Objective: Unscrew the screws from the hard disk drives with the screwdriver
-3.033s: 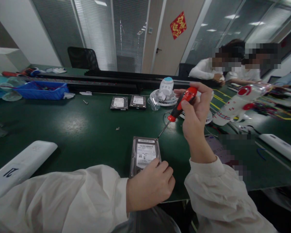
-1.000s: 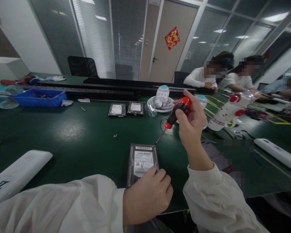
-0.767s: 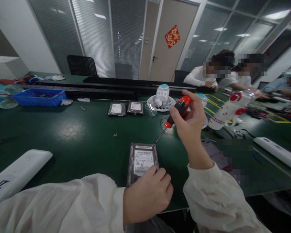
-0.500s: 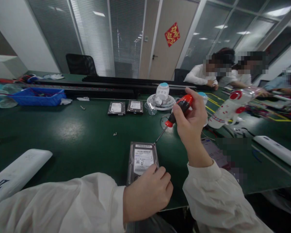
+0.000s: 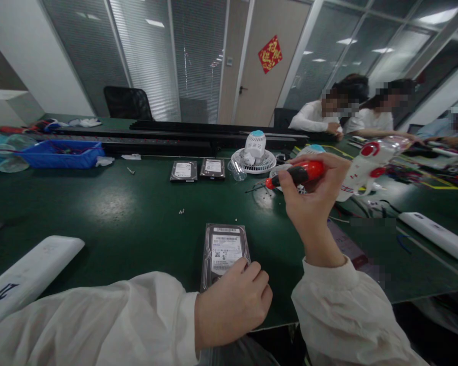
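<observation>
The right hand (image 5: 313,208) holds a red-and-black screwdriver (image 5: 297,174) above the table (image 5: 148,223), while left of this grip, and nearer, the left hand (image 5: 234,302) partly covers a hard drive (image 5: 226,246).

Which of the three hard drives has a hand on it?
The nearest hard drive: the left hand rests on it. The other two drives lie side by side farther back, untouched.
</observation>
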{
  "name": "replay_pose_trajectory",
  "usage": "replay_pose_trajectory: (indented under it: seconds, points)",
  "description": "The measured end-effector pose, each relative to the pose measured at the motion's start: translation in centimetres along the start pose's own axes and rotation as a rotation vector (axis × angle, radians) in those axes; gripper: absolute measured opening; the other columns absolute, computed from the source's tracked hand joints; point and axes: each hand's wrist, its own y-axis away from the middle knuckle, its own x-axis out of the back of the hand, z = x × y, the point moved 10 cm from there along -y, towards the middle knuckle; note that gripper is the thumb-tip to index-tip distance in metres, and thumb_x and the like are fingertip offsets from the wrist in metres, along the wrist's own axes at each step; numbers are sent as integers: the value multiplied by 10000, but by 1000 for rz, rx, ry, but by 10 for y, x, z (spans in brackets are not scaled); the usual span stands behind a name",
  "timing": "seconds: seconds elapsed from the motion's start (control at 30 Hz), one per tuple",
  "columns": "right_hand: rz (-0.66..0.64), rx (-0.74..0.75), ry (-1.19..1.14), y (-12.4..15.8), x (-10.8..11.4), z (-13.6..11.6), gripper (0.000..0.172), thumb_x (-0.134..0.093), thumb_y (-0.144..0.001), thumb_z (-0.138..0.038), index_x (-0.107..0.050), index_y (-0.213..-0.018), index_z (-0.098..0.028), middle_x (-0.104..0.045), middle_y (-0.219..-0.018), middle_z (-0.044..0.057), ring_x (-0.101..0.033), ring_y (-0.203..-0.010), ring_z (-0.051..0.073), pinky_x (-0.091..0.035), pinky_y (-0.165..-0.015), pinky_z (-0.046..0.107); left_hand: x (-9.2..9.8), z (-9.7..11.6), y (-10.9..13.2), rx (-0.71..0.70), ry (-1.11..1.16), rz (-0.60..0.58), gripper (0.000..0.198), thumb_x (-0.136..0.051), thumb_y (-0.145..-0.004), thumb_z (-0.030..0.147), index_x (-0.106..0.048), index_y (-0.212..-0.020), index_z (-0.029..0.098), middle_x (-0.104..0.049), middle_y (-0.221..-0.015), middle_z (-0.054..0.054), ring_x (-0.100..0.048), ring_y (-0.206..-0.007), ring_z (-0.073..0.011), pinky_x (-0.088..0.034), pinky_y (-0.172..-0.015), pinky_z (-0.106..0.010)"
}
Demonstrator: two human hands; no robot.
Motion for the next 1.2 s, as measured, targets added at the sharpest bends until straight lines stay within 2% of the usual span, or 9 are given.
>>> replay_pose_trajectory:
  seconds: [0.17, 0.27, 0.4, 0.53, 0.6, 0.7, 0.83, 1.0, 1.2]
  points:
    - [-336, 150, 100, 25, -13, -23, 405, -706, -883, -193, -433, -1174, -267, -664, -1056, 79, -688, -994, 231, -590, -853, 420, -2, -3, 0, -3, 10, -4, 184, -528, -1002, 215, -669, -988, 98, -620, -913, -85, -537, -851, -237, -377, -715, -389]
    - [-510, 220, 164, 50, -11, -33, 316, -682, -894, -157, -459, -1107, -226, -676, -1066, 103, -691, -973, 217, -599, -781, 342, -3, -3, -2, 0, 22, 6, 189, -525, -1010, 218, -667, -1005, 94, -630, -919, -81, -545, -855, -234, -388, -723, -393]
    - [-712, 288, 318, 86, -4, -46, 220, -643, -893, -105, -545, -1075, -180, -687, -1106, 125, -689, -928, 220, -610, -786, 345, 4, -3, -4, 35, 69, 63, 236, -553, -1017, 307, -662, -1019, 98, -658, -946, -81, -571, -886, -231, -412, -735, -386]
    - [-886, 329, 328, 116, -2, -59, 233, -611, -862, -81, -617, -1084, -150, -682, -1147, 157, -698, -935, 271, -635, -743, 408, 16, -30, -8, 156, 73, 52, 235, -583, -1003, 341, -661, -902, 144, -685, -896, -76, -613, -885, -240, -447, -736, -378]
    - [-930, 310, 300, 125, -2, -62, 202, -625, -875, -141, -644, -1076, -142, -682, -1145, 168, -707, -955, 293, -643, -739, 435, 14, -61, -11, 236, 68, -40, 173, -584, -992, 263, -682, -906, 150, -708, -911, -80, -641, -887, -245, -469, -743, -377]
    - [-957, 248, 256, 133, -4, -61, 274, -702, -866, -256, -664, -1112, -143, -678, -1168, 174, -711, -992, 300, -650, -775, 454, -5, -122, -12, 429, 149, -207, 197, -541, -990, 209, -731, -974, 157, -742, -960, -79, -681, -908, -239, -497, -751, -354]
    - [-962, 133, 199, 140, -5, -53, 440, -826, -764, -345, -676, -1130, -152, -670, -1206, 172, -706, -1024, 317, -651, -803, 483, -35, -179, -19, 564, 277, -288, 216, -567, -969, 230, -756, -1063, 180, -754, -1111, -79, -691, -1055, -241, -518, -867, -332]
    - [-943, 27, 132, 143, -2, -46, 418, -807, -780, -301, -675, -1149, -154, -658, -1226, 164, -701, -1049, 303, -654, -827, 479, -61, -194, -28, 546, 357, -357, 176, -671, -904, 297, -768, -1012, 198, -758, -1048, -70, -699, -996, -236, -526, -818, -307]
    - [-949, 10, 109, 146, -1, -46, 373, -779, -799, -263, -676, -1140, -149, -655, -1228, 166, -702, -1054, 307, -657, -832, 483, -66, -186, -32, 512, 382, -377, 153, -617, -900, 225, -765, -932, 205, -757, -1019, -56, -687, -970, -218, -509, -796, -289]
